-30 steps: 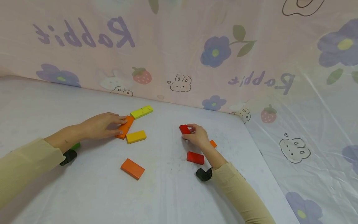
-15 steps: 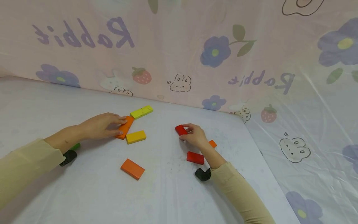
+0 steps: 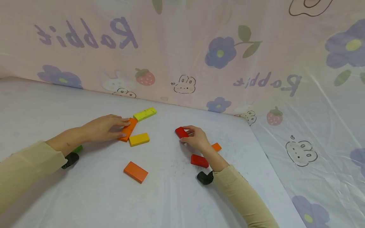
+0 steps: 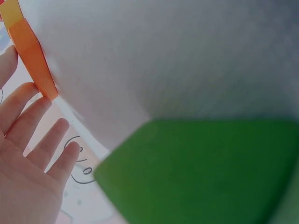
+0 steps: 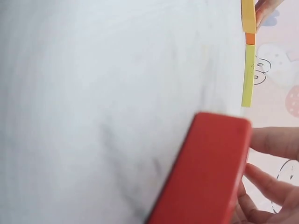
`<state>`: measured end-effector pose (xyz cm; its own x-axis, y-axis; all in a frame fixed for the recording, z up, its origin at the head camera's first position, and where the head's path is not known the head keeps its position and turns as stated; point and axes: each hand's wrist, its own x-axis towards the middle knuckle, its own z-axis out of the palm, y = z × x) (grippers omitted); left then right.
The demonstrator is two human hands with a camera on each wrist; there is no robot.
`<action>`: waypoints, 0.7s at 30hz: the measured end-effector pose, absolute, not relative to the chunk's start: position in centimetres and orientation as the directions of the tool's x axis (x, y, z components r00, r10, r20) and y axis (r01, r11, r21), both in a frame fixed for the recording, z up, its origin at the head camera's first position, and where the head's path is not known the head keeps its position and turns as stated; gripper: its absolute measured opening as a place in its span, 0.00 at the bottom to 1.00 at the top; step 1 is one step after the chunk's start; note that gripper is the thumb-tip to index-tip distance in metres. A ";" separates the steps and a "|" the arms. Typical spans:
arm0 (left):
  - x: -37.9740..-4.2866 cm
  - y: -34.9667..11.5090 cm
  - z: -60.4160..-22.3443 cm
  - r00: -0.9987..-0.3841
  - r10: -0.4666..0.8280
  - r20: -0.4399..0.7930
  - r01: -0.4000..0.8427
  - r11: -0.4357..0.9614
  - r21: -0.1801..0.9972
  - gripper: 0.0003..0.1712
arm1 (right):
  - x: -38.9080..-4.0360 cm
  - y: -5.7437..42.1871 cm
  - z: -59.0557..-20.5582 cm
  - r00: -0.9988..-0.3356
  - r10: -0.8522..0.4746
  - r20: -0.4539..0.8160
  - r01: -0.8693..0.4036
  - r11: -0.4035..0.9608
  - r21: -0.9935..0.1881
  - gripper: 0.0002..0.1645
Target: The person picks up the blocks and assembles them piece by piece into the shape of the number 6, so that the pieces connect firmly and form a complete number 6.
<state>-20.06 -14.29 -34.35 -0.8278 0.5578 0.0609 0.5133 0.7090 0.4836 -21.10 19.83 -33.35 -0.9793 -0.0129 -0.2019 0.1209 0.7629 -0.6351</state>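
The right hand [image 3: 197, 138] has its grip pinching a red block [image 3: 181, 132] between thumb and fingers; from here I can't tell whether it touches the white table [image 3: 168, 199]. The left hand [image 3: 101, 128], fingers spread, touches an orange block [image 3: 129, 129], with a yellow block [image 3: 139, 139] just beside its near end and a lime block [image 3: 145, 114] at its far end.

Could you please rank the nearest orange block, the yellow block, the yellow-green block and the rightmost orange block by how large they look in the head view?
1. Nearest orange block
2. Yellow block, yellow-green block: too alike to rank
3. Rightmost orange block: partly hidden, ranked by its visible part
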 end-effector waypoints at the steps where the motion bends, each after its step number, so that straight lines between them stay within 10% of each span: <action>1: -20.1 -14.3 -34.3 -0.828 0.558 0.062 0.514 0.710 0.482 0.26 | -21.1 19.8 -33.4 -0.979 -0.017 -0.201 0.117 0.762 -0.637 0.31; 21: -20.0 -14.3 -34.3 -0.827 0.558 0.061 0.513 0.708 0.485 0.26 | -20.5 18.4 -33.1 -0.980 -0.106 -0.170 0.027 0.770 -0.637 0.29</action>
<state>-20.01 -14.28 -34.27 -0.8274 0.5584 0.0607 0.5134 0.7080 0.4849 -20.50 18.42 -33.14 -0.9797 -0.1063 -0.1697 0.0267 0.7704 -0.6369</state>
